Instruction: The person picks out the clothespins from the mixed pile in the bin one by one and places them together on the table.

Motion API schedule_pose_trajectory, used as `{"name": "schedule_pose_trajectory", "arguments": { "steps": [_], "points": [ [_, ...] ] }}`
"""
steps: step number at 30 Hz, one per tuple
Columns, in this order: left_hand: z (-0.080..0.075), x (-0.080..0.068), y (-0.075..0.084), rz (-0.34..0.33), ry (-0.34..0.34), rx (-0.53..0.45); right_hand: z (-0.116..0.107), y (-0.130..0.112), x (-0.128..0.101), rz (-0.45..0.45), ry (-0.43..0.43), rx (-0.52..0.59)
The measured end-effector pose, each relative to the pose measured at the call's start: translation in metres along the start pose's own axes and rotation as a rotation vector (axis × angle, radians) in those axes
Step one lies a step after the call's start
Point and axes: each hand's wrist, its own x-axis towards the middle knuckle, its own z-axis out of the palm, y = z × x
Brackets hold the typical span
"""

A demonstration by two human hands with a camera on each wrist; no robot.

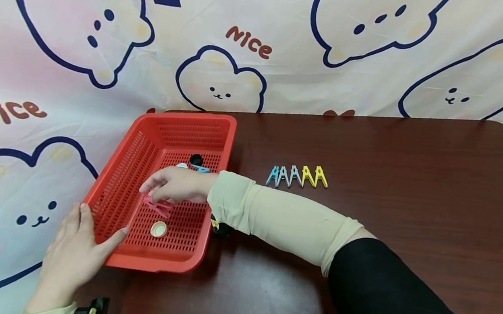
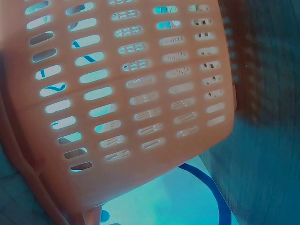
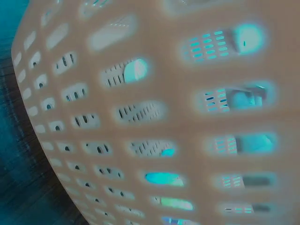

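Observation:
A red lattice basket [image 1: 217, 138] sits on the left part of a dark brown table [image 1: 412, 182]. My right hand [image 1: 157, 189] reaches into it from the right, and its curled fingers pinch a pink clothes peg [image 1: 159, 206] just above the basket floor. My left hand [image 1: 87, 232] lies against the basket's near left corner, fingers straight along the side and thumb on the front rim. Both wrist views are filled by the blurred basket wall [image 2: 131, 93] [image 3: 154, 112].
A cream cap [image 1: 158, 229], a black piece [image 1: 196, 160] and a blue item [image 1: 200, 169] lie in the basket. Several blue, grey and yellow pegs [image 1: 297, 175] stand in a row on the table. A dark object [image 1: 220, 230] lies under my right forearm. A cartoon-print cloth hangs behind.

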Motion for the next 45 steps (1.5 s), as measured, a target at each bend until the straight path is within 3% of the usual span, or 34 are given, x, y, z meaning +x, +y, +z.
{"name": "schedule_pose_trajectory", "arguments": {
  "steps": [12,16,25,33,38,45],
  "points": [
    [0.001,0.000,0.000,0.029,0.036,-0.003,-0.028,-0.003,-0.040,-0.073,0.039,0.451],
    [0.001,-0.001,-0.001,0.029,0.032,-0.003,-0.040,0.004,-0.057,-0.089,0.039,0.485],
    [0.003,0.001,-0.003,0.007,0.011,-0.014,-0.079,0.020,-0.102,-0.096,0.166,0.504],
    [0.003,0.002,-0.005,-0.037,-0.028,-0.032,-0.107,0.049,-0.139,-0.058,0.280,0.412],
    [0.005,0.002,-0.006,-0.040,-0.044,-0.027,-0.113,0.067,-0.156,-0.027,0.349,0.232],
    [0.006,0.003,-0.005,-0.053,-0.047,-0.030,-0.104,0.092,-0.171,0.044,0.499,-0.069]
  ]
}}
